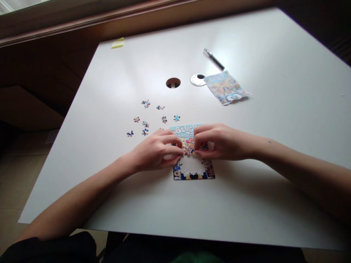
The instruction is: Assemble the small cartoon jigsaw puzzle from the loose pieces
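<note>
A partly assembled jigsaw puzzle (189, 131) lies near the front of the white table, its colourful top rows and lower border joined around a bare gap. My left hand (161, 148) rests at the puzzle's left side, thumb and fingers closed at the upper edge of the gap. From the right, my right hand (212, 141) pinches at the same row, with a dark blue puzzle piece (192, 151) at its fingertips. Whether the left fingertips hold a piece or only press the puzzle is hidden. Several loose puzzle pieces (145, 124) lie beyond my left hand.
A crumpled printed wrapper (226, 87) lies at the back right, beside a silver grommet cover (197, 79) and a black marker (214, 59). A round cable hole (173, 83) opens in the white table (131, 204). A yellow sticky note (117, 43) sits at the far left edge.
</note>
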The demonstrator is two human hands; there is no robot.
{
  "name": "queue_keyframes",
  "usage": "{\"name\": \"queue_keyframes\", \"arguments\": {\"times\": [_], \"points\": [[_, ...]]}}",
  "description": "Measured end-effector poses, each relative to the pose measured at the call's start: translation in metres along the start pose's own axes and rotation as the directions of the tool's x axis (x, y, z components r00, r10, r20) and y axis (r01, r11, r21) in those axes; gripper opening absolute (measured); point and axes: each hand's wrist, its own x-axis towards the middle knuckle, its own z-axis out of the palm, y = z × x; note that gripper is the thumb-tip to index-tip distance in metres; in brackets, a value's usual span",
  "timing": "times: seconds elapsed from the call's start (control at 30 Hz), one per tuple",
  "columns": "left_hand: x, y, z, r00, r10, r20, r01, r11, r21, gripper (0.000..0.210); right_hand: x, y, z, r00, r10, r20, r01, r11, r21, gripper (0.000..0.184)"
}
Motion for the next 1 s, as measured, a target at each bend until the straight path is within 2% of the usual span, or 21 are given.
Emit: {"name": "queue_keyframes", "arguments": {"times": [0.77,1.0], "points": [[0.003,0.0028,-0.0029,1.0,-0.019,-0.003,0.018,0.999,-0.03,0.013,0.0009,-0.0002,0.0016,1.0,0.013,0.029,-0.011,0.998,-0.07,0.009],[0.0019,0.0016,-0.0025,1.0,-0.021,0.017,0.021,1.0,-0.016,0.014,0.0001,0.0001,0.0004,1.0,0.009,0.014,-0.008,1.0,-0.016,0.007]]}}
